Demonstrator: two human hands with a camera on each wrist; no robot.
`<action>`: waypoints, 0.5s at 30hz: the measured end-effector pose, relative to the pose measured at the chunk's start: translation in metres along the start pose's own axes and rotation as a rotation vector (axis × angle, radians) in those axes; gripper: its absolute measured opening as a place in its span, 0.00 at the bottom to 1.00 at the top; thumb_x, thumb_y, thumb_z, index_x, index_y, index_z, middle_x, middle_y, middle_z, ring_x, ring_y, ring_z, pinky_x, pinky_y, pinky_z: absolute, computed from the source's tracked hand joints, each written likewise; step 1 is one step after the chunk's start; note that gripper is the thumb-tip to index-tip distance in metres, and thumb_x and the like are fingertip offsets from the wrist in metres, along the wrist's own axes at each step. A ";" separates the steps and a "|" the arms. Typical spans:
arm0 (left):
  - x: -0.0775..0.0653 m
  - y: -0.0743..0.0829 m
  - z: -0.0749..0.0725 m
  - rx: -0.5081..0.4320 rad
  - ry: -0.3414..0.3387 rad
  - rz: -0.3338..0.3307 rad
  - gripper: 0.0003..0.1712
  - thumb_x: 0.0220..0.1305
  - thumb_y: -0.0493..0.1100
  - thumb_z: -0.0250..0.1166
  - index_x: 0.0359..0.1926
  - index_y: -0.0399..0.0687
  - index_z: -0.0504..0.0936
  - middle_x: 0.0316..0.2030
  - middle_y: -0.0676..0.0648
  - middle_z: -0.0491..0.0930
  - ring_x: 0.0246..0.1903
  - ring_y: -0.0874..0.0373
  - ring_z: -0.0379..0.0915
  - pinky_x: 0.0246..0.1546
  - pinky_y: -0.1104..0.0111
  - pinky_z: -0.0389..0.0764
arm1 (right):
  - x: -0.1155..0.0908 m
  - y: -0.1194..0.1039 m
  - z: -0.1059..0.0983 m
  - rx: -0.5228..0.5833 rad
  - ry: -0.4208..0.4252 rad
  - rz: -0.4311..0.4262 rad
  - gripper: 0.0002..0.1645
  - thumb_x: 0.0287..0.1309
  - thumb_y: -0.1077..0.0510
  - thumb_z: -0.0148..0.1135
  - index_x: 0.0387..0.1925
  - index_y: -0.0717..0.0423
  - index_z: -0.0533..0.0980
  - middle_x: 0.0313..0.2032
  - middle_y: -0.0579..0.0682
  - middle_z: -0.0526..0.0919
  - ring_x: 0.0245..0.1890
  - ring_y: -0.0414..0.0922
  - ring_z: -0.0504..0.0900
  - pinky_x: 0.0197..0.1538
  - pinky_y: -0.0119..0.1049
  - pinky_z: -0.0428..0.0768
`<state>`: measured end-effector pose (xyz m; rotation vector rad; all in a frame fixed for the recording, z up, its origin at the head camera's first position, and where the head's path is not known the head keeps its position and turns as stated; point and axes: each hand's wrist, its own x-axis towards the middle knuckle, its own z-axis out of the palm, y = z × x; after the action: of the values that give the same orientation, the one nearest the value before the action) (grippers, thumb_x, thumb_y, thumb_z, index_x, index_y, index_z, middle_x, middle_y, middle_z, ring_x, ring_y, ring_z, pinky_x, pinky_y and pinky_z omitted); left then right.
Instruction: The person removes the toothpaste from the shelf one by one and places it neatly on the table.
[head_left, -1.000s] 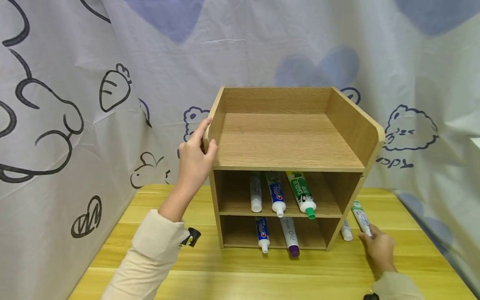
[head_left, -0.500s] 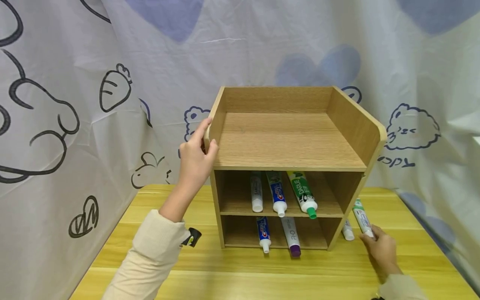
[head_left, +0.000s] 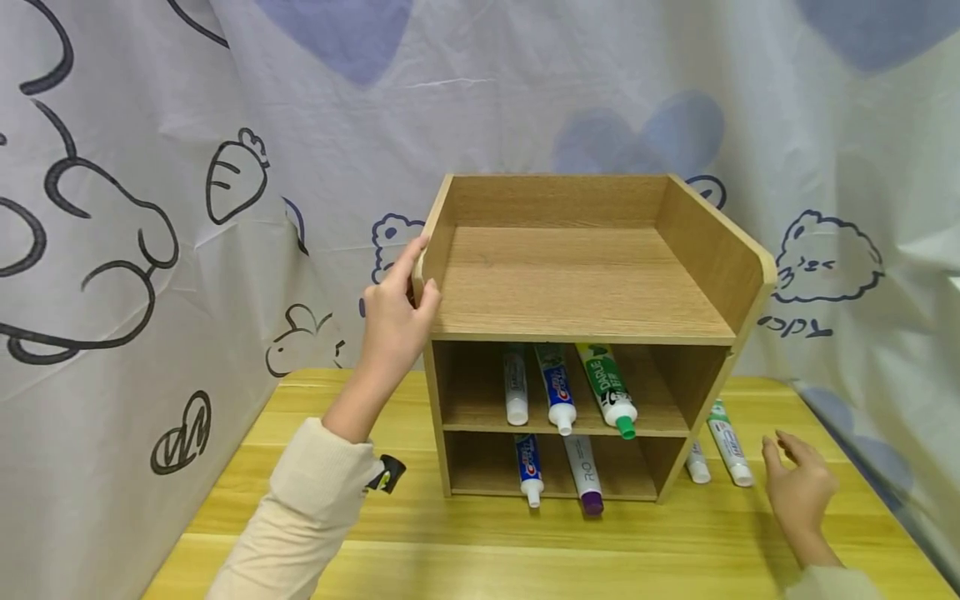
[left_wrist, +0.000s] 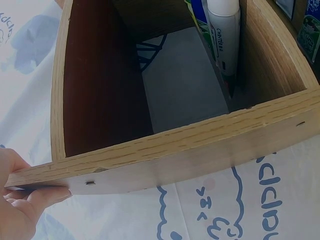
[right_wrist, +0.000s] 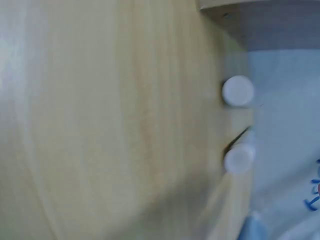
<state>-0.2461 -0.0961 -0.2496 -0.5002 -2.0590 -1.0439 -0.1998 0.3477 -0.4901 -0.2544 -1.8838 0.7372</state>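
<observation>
A wooden shelf unit [head_left: 585, 283] stands on the table. My left hand [head_left: 397, 325] grips the front edge of its raised left side panel; the left wrist view shows the fingers and thumb on either side of the board. Near the right edge, my right hand [head_left: 802, 492] is held with loosely bent fingers and nothing between them. Just left of it lies a white and green toothpaste tube [head_left: 729, 446], apart from the hand. Another white-capped tube [head_left: 697, 463] lies closer to the shelf, partly hidden by it. Their white caps [right_wrist: 239, 159] show in the right wrist view.
The middle shelf holds a whitish tube [head_left: 515, 387], a blue Crest tube [head_left: 557, 387] and a green Darlie tube [head_left: 607, 387]. Below are a blue tube [head_left: 528, 467] and a white tube with a purple cap [head_left: 583, 471]. A patterned cloth [head_left: 300, 125] hangs around the table [head_left: 525, 550].
My right hand has let go of the white and green tube and moved right, away from it. The tube stays on the table. My left hand keeps its grip on the shelf.
</observation>
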 end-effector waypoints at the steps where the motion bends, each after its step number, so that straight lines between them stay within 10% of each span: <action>1: 0.000 0.000 0.000 -0.001 -0.001 -0.001 0.27 0.56 0.29 0.54 0.59 0.37 0.71 0.10 0.42 0.67 0.11 0.59 0.56 0.12 0.76 0.58 | 0.002 -0.003 0.000 0.022 0.021 -0.008 0.10 0.44 0.74 0.63 0.33 0.77 0.79 0.31 0.74 0.80 0.32 0.05 0.59 0.38 0.04 0.57; 4: 0.000 0.001 0.000 -0.004 -0.004 -0.006 0.27 0.56 0.29 0.54 0.59 0.37 0.71 0.10 0.42 0.67 0.11 0.59 0.56 0.12 0.76 0.58 | 0.006 -0.013 -0.003 0.068 0.065 -0.013 0.10 0.45 0.73 0.64 0.33 0.76 0.79 0.33 0.72 0.82 0.33 0.07 0.63 0.38 0.04 0.61; 10: 0.000 0.001 0.000 -0.006 -0.001 -0.010 0.27 0.56 0.29 0.54 0.59 0.37 0.71 0.10 0.41 0.68 0.11 0.59 0.56 0.12 0.76 0.58 | 0.013 -0.028 -0.008 0.138 0.091 -0.007 0.12 0.43 0.71 0.66 0.35 0.73 0.81 0.37 0.29 0.78 0.33 0.09 0.67 0.39 0.06 0.66; 15: 0.000 0.001 0.000 -0.006 -0.001 -0.008 0.27 0.56 0.29 0.54 0.59 0.38 0.71 0.11 0.41 0.68 0.11 0.59 0.56 0.12 0.76 0.58 | 0.015 -0.036 -0.012 0.133 0.066 -0.056 0.18 0.37 0.74 0.68 0.37 0.70 0.81 0.40 0.28 0.77 0.35 0.09 0.67 0.40 0.05 0.65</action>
<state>-0.2458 -0.0958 -0.2493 -0.4961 -2.0614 -1.0552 -0.1900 0.3312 -0.4539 -0.1394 -1.7648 0.8027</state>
